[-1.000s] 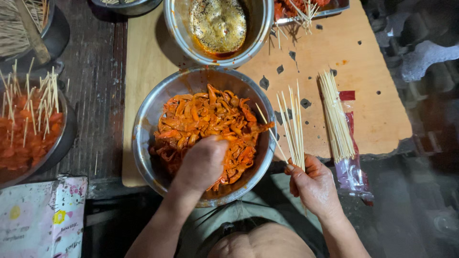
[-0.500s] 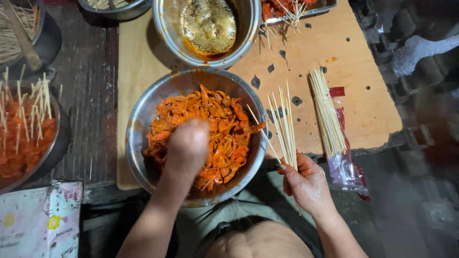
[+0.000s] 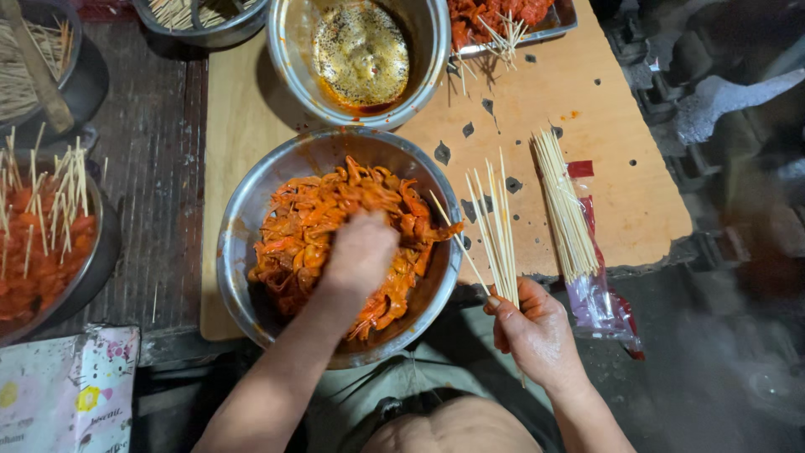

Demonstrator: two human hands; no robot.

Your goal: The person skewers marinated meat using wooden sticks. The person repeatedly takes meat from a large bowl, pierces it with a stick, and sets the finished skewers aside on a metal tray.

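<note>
We note our left hand buried among orange marinated strips in the steel bowl, fingers hidden, grip untellable, while right hand at four o'clock clasps fanned skewers; pick single strips.

The left hand has pushed deeper into the orange meat strips (knuckles up).

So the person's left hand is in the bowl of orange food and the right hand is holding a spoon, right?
Not quite. The head view shows the right hand holding a bunch of thin wooden skewers, not a spoon. The left hand is indeed in the metal bowl of orange food.
</note>
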